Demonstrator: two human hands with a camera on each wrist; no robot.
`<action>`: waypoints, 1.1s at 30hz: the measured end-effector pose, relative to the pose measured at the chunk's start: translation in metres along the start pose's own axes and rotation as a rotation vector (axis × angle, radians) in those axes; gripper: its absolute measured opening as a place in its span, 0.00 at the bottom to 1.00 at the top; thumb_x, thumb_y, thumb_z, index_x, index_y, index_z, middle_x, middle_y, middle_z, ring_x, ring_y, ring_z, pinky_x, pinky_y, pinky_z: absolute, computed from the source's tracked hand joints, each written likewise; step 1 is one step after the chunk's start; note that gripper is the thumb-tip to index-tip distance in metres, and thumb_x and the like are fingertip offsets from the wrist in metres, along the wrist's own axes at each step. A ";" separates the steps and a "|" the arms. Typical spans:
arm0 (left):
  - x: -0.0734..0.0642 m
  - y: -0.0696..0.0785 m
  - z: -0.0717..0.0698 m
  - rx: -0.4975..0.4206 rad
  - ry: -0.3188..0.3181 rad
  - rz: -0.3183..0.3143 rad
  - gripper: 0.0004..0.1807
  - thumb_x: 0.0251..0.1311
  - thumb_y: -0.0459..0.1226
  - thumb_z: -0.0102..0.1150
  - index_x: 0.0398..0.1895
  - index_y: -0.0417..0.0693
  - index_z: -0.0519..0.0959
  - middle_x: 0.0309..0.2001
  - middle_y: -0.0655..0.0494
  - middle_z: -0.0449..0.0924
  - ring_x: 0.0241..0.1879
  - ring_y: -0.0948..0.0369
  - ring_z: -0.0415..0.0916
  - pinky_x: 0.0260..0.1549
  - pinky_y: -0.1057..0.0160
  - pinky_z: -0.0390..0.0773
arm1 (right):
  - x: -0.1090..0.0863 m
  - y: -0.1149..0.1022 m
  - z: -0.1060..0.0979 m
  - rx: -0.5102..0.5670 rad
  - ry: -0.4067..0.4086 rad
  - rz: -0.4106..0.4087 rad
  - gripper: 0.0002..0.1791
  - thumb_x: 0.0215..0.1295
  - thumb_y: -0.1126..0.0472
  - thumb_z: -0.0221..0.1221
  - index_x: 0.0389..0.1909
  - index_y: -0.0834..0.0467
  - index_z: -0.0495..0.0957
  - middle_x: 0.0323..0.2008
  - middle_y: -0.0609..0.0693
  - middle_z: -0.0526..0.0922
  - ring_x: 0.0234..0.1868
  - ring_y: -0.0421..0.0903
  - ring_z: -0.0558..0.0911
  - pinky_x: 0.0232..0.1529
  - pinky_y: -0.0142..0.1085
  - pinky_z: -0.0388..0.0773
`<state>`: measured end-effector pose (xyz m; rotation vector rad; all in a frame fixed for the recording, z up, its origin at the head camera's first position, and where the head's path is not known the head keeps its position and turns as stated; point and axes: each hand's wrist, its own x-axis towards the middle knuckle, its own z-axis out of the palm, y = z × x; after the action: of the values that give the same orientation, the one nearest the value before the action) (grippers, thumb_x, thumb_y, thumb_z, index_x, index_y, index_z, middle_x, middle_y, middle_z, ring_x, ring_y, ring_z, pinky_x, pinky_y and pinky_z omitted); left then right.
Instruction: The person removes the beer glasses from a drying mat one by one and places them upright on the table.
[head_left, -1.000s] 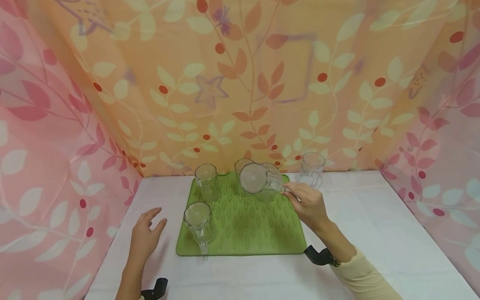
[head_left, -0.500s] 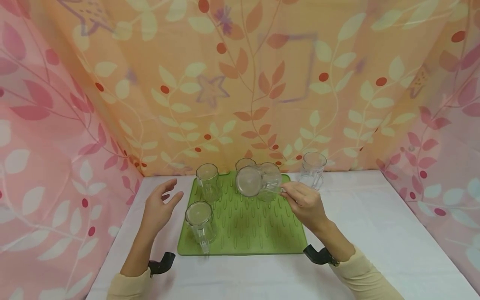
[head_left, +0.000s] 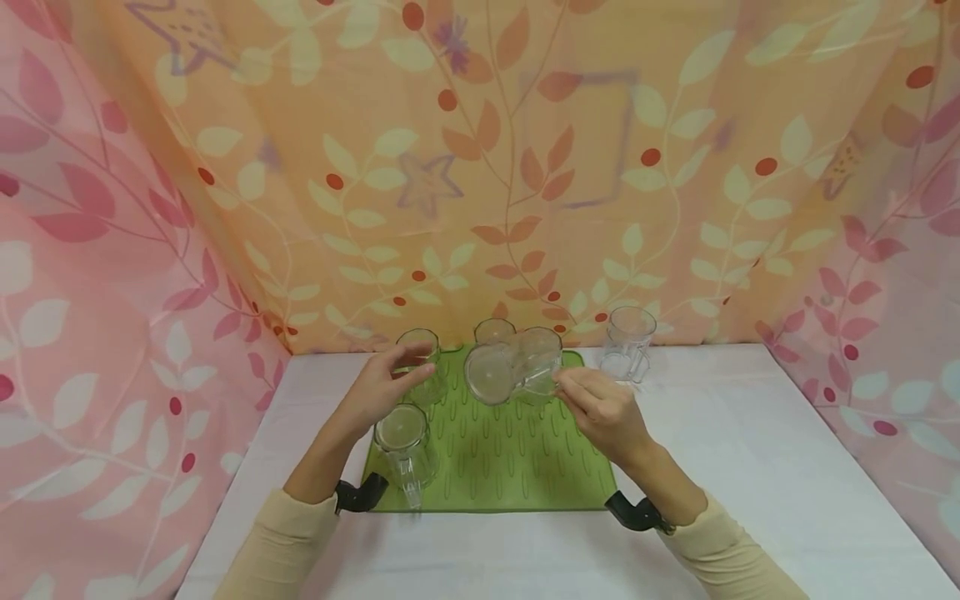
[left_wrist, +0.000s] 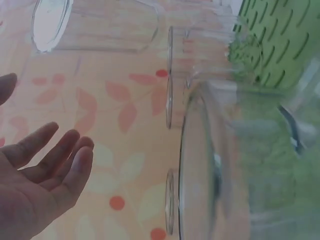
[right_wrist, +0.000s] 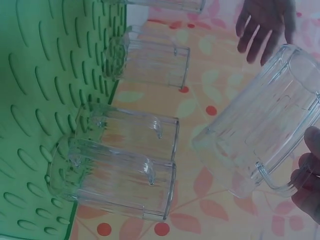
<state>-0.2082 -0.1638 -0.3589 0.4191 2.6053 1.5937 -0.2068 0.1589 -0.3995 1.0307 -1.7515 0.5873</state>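
Observation:
My right hand (head_left: 603,412) pinches the handle of a clear glass mug (head_left: 491,375), which is tipped on its side above the mat with its round whitish end towards the left. In the right wrist view the held mug (right_wrist: 260,125) slants across, its handle between finger and thumb. My left hand (head_left: 386,383) is raised, fingers spread and holding nothing, overlapping the back-left mug (head_left: 417,337) in the head view. Below it another mug (head_left: 408,450) stands at the front left of the green ribbed mat (head_left: 487,483). The left wrist view shows my left hand (left_wrist: 45,180) relaxed, apart from the held mug (left_wrist: 100,25).
Two more mugs stand side by side at the back of the mat, a left one (head_left: 495,329) and a right one (head_left: 543,340), partly behind the held mug. Off the mat, a further mug (head_left: 630,337) stands on the white tablecloth (head_left: 727,433). Patterned curtains (head_left: 420,125) enclose the table.
My left hand has moved up and right, from beside the mat to over its left part. The mug in my right hand has shifted slightly left and down.

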 end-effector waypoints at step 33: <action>0.047 0.023 0.035 0.052 -0.431 -0.284 0.31 0.65 0.58 0.53 0.58 0.42 0.77 0.49 0.50 0.83 0.40 0.59 0.82 0.44 0.58 0.83 | -0.007 -0.010 0.013 -0.050 -0.082 -0.194 0.16 0.73 0.64 0.51 0.31 0.64 0.86 0.31 0.54 0.89 0.34 0.50 0.87 0.35 0.37 0.86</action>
<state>-0.2425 -0.1111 -0.3506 0.3320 2.2617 1.1943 -0.2038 0.1462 -0.4120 1.1874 -1.7037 0.3826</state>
